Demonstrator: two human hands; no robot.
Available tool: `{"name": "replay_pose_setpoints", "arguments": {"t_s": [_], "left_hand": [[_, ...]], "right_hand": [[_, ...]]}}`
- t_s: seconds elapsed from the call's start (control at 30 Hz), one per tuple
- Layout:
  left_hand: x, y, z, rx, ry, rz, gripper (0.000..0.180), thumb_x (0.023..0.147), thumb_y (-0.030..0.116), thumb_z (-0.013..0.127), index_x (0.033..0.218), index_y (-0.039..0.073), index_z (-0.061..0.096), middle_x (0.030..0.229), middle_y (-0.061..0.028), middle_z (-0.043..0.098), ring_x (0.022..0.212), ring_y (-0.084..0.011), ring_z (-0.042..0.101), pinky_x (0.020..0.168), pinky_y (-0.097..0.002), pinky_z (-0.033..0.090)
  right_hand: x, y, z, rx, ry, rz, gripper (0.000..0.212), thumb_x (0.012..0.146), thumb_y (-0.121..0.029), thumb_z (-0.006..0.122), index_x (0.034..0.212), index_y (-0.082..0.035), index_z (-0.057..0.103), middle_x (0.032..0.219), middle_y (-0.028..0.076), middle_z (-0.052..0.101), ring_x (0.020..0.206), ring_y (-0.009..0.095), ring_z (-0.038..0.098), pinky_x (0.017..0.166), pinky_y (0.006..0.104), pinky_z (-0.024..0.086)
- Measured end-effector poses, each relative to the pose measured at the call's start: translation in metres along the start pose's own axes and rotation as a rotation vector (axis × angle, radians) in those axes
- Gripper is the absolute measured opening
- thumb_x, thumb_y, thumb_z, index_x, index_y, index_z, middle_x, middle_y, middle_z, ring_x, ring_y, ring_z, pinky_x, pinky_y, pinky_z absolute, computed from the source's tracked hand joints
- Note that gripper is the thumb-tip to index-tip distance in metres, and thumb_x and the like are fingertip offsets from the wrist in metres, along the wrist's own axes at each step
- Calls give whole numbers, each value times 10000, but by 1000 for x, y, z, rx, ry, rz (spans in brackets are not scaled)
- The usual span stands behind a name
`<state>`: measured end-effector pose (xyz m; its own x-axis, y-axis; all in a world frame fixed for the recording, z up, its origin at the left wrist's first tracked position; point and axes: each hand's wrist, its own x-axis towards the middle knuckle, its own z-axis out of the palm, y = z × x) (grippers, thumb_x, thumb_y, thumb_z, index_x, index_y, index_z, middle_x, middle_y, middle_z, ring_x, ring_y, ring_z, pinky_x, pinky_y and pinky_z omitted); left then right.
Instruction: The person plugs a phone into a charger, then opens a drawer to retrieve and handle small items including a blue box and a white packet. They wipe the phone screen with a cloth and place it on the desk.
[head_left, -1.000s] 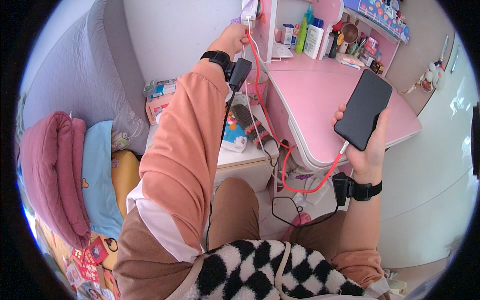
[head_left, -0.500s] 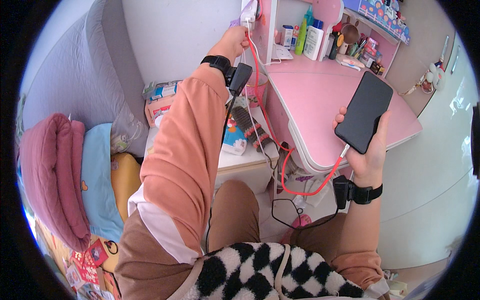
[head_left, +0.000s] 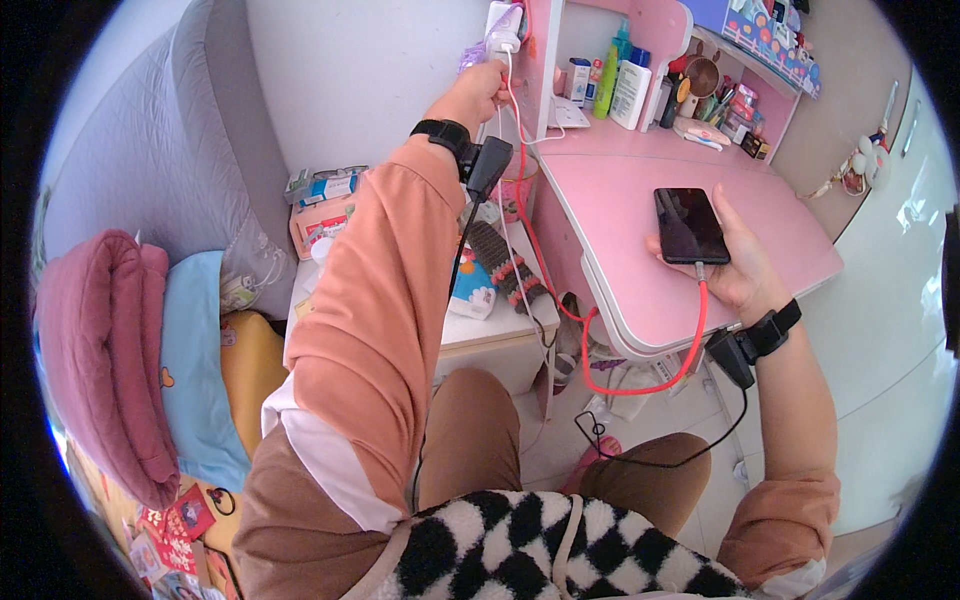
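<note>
The right hand (head_left: pixel 752 268) is now tilting the phone (head_left: pixel 692 225) afresh above the pink counter (head_left: pixel 620 200), half-closed fingers cradling it; the red cable (head_left: pixel 640 391) is staying attached. Far off, the left hand (head_left: pixel 478 92) is curling its fingers below the white charger (head_left: pixel 503 42); their hold I cannot tell.

plain white wall (head_left: pixel 340 80), grey padded headboard (head_left: pixel 140 150), low white cabinet (head_left: pixel 505 358), pink white-edged desk (head_left: pixel 610 190), pale tiled floor (head_left: pixel 545 460)
</note>
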<state>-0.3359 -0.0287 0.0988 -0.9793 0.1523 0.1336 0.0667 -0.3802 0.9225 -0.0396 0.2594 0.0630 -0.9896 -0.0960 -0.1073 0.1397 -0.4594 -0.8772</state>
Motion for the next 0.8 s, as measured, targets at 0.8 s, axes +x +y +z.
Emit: {"name": "replay_pose_setpoints", "arguments": {"t_s": [0.8], "left_hand": [[15,-27,4,-276,50,39,141,1025,154,524,1011,17,552,746,-59,543,526,-127,408,401,-255,284]], "right_hand": [[-19,-73,65,-1167,164,-240,396,925,-352,690,1166,-39,687,1162,66,644,990,164,558,903,301,447]]}}
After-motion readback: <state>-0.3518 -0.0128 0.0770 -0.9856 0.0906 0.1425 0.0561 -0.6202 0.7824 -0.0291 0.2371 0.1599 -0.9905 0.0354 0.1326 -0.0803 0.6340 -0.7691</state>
